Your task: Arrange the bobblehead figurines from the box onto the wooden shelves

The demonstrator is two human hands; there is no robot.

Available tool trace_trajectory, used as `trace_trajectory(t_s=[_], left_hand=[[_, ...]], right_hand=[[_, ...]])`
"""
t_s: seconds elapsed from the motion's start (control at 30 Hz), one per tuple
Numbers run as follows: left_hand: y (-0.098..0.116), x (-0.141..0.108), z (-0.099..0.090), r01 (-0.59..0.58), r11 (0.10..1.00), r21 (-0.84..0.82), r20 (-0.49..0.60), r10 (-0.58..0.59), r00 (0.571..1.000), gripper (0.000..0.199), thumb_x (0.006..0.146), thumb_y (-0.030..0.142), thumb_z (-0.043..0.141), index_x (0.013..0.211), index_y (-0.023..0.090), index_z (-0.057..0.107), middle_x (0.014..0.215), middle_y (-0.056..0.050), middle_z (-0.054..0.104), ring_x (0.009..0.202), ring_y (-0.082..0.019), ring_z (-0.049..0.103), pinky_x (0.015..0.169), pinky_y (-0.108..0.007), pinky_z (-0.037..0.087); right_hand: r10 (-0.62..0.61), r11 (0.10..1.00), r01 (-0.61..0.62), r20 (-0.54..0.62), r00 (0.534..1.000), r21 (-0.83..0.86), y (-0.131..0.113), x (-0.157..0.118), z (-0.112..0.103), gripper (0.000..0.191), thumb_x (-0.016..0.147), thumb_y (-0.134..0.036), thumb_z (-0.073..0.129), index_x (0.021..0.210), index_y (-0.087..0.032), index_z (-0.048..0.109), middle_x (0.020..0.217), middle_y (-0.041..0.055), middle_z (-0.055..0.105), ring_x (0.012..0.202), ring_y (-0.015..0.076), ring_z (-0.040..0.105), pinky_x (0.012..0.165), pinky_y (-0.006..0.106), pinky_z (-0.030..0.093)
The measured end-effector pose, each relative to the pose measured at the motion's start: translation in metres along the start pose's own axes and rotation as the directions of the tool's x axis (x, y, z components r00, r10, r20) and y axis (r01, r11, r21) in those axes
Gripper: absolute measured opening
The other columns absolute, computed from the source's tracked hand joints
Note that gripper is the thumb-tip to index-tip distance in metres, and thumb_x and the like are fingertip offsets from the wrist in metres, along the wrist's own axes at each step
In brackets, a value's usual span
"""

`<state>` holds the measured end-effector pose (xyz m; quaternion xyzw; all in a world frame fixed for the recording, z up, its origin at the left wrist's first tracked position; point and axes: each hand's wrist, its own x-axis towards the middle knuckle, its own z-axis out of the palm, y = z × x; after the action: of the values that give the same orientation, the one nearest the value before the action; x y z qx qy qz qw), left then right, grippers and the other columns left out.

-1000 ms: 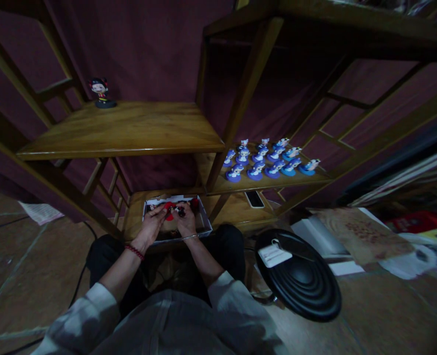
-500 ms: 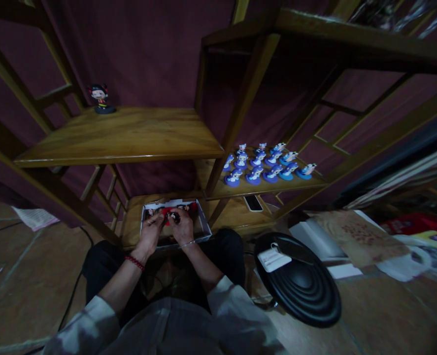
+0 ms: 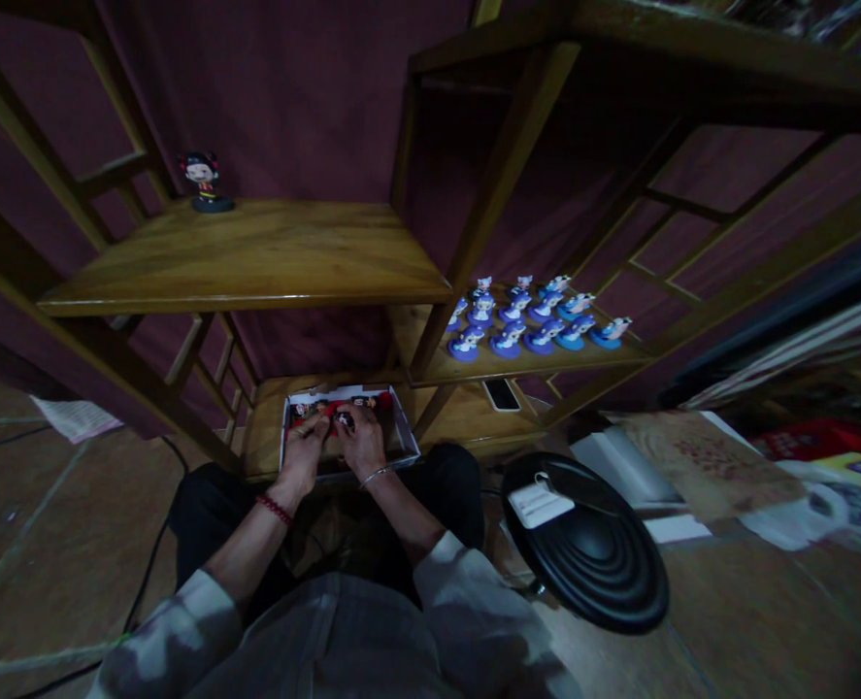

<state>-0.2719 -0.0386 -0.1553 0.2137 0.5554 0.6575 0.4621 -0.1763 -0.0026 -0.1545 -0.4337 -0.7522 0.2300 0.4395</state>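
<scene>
Since half a second ago both hands have sunk lower into the box (image 3: 405, 437), and the red piece that showed between them is now mostly covered.

At far left a lone red-and-black figurine (image 3: 205, 181) stands upright at the back corner of the smooth wooden upper shelf (image 3: 255, 257). Below it, on the lowest board, sits the shallow white-walled box, rectangular and open-topped. The left hand (image 3: 303, 449), a red bead bracelet at its wrist, reaches forward palm down with fingers curled onto the box's contents. Just beside it, almost touching, the right hand (image 3: 361, 443), a thin metal bangle at its wrist, lies the same way, fingers bent around a small figurine (image 3: 344, 419) with a dark head and red body, which sits at the fingertips of both hands in the middle of the box. Whether either hand truly pinches it I cannot tell; the light is dim.

Further right, rows of glossy blue figurines (image 3: 528, 325) stand on the middle shelf, a phone (image 3: 502, 393) lies flat beneath, and a ribbed black round stool (image 3: 590, 544) carries a white tag.
</scene>
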Motion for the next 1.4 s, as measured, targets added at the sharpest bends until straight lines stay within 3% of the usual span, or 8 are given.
trace_trajectory(t_s=[0.33,0.7,0.93,1.17,1.27,1.4], left_hand=[[0.008,-0.007,0.002,-0.001,1.0,-0.011,0.008,0.001,1.0,0.021,0.067,0.023,0.062,0.086,0.016,0.07,0.1,-0.006,0.069,0.111,-0.021,0.054,0.099,-0.035,0.036],[0.007,-0.004,-0.001,0.054,0.999,-0.008,-0.02,-0.054,0.998,0.018,0.067,0.022,0.065,0.083,0.017,0.07,0.093,-0.006,0.07,0.099,-0.021,0.06,0.094,-0.035,0.039],[0.005,0.002,-0.004,0.076,0.997,-0.023,-0.053,-0.078,0.996,0.015,0.068,0.018,0.063,0.081,0.016,0.07,0.088,-0.006,0.07,0.103,-0.02,0.058,0.095,-0.034,0.038],[0.008,0.005,-0.004,0.126,0.988,-0.094,-0.097,-0.135,0.986,0.014,0.068,0.009,0.059,0.076,0.015,0.068,0.079,-0.004,0.069,0.081,-0.015,0.063,0.089,-0.033,0.044],[0.005,0.007,-0.005,0.159,0.979,-0.126,-0.104,-0.172,0.98,0.013,0.069,0.009,0.058,0.076,0.014,0.068,0.072,-0.003,0.068,0.071,-0.013,0.063,0.086,-0.034,0.046],[0.003,0.006,-0.005,0.159,0.973,-0.165,-0.085,-0.175,0.981,0.012,0.069,0.01,0.059,0.078,0.013,0.067,0.073,-0.004,0.067,0.072,-0.014,0.063,0.084,-0.034,0.048]], right_hand=[[0.096,0.995,-0.097,0.039,0.995,0.017,-0.002,-0.001,0.005,0.021,0.073,-0.01,0.054,0.091,-0.018,0.062,0.094,0.0068,0.066,0.092,0.0191,0.058,0.086,0.032,0.045],[0.097,0.995,-0.096,0.102,0.99,-0.014,-0.002,-0.004,0.006,0.025,0.073,-0.012,0.054,0.095,-0.022,0.06,0.097,0.0057,0.064,0.095,0.0195,0.056,0.086,0.034,0.045],[0.059,0.998,-0.058,0.151,0.987,-0.014,0.003,0.001,0.009,0.026,0.074,-0.012,0.053,0.097,-0.02,0.059,0.098,0.0056,0.063,0.096,0.0183,0.057,0.088,0.033,0.045],[0.078,0.995,-0.086,0.145,0.986,0.047,0.007,0.001,0.01,0.037,0.075,-0.014,0.051,0.111,-0.019,0.054,0.11,0.007,0.062,0.102,0.018,0.058,0.094,0.034,0.044],[0.081,0.99,-0.094,0.131,0.988,0.101,0.012,0.0,0.011,0.036,0.074,-0.013,0.05,0.11,-0.019,0.055,0.108,0.0061,0.063,0.1,0.0172,0.059,0.093,0.033,0.045],[0.117,0.982,-0.132,0.118,0.986,0.135,0.016,0.0,0.012,0.034,0.074,-0.017,0.053,0.108,-0.021,0.055,0.101,0.0044,0.066,0.093,0.0168,0.062,0.087,0.032,0.048]])
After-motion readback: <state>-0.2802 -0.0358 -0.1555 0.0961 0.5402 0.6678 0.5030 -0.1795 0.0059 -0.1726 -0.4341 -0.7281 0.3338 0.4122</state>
